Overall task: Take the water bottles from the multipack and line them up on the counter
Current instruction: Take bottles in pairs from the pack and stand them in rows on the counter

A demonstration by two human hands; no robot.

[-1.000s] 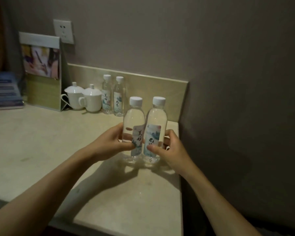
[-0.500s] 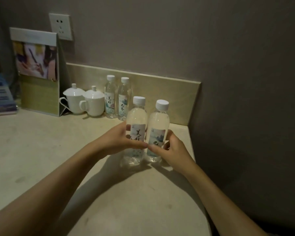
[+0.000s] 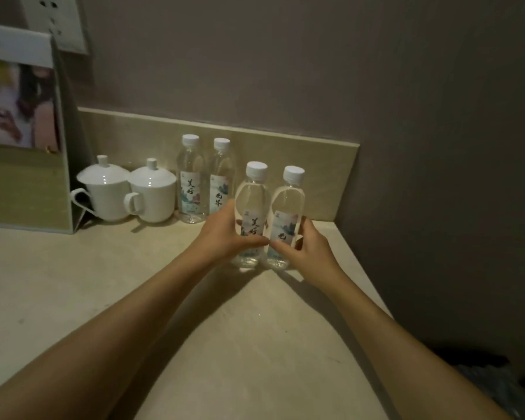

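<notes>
Two clear water bottles with white caps stand upright side by side near the counter's right end. My left hand (image 3: 225, 234) is wrapped around the left bottle (image 3: 253, 201). My right hand (image 3: 308, 247) is wrapped around the right bottle (image 3: 288, 204). Both bottles rest with their bases on the beige counter (image 3: 73, 292). Two more bottles of the same kind (image 3: 191, 177) (image 3: 222, 180) stand behind them against the backsplash. No multipack wrapper shows clearly.
Two white lidded cups (image 3: 105, 192) (image 3: 152, 194) stand left of the back bottles. A standing display card (image 3: 25, 131) is at the far left, below a wall socket (image 3: 55, 22). The wall closes the right side. Something bluish (image 3: 491, 380) lies low beyond the counter's right edge.
Both hands have carried the two bottles farther back and to the right, toward the bottles at the backsplash, and set them lower onto the counter. The camera has moved closer.
</notes>
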